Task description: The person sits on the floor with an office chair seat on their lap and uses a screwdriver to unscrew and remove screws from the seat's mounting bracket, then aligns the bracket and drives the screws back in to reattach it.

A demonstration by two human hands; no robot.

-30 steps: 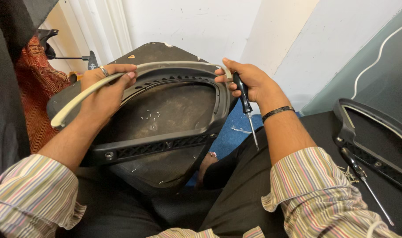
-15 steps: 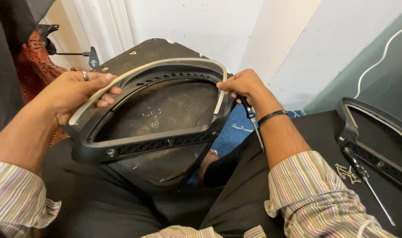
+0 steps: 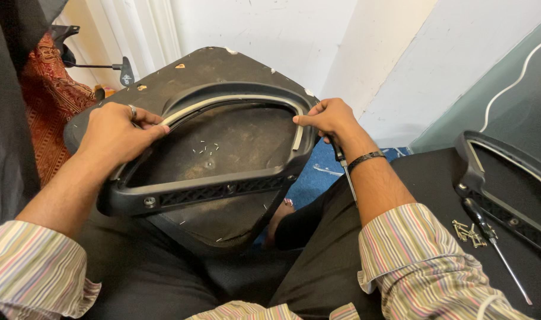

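Moved: both hands have slid along the pale strip since the earlier frames; the left hand now sits lower on the frame's left side, and the strip lies seated along the top of the opening instead of standing clear of it.
Left hand (image 3: 117,137): fingers curled closed over the left end of the pale trim strip (image 3: 241,99), pressing it against the black plastic frame (image 3: 223,191); a ring shows on one finger.
Right hand (image 3: 332,118): thumb and fingertips pinch the strip at the frame's upper right corner, while the remaining fingers are closed round a screwdriver (image 3: 345,172) whose shaft points down past the wrist; a dark wristband sits on that wrist.
Pale trim strip: runs in a curve from the left hand across the top of the frame's opening and down its right side, touching the inner rim all the way.
Black plastic frame: rests tilted on the person's lap, lying on a dark seat board (image 3: 205,74) whose far edge reaches toward the white wall (image 3: 270,29).
Small staples (image 3: 205,148): scattered on the board inside the opening.
At right: a second black frame (image 3: 507,189) lies on a dark surface, with a loose screwdriver (image 3: 498,249) and a small heap of screws (image 3: 467,231) just beside it.
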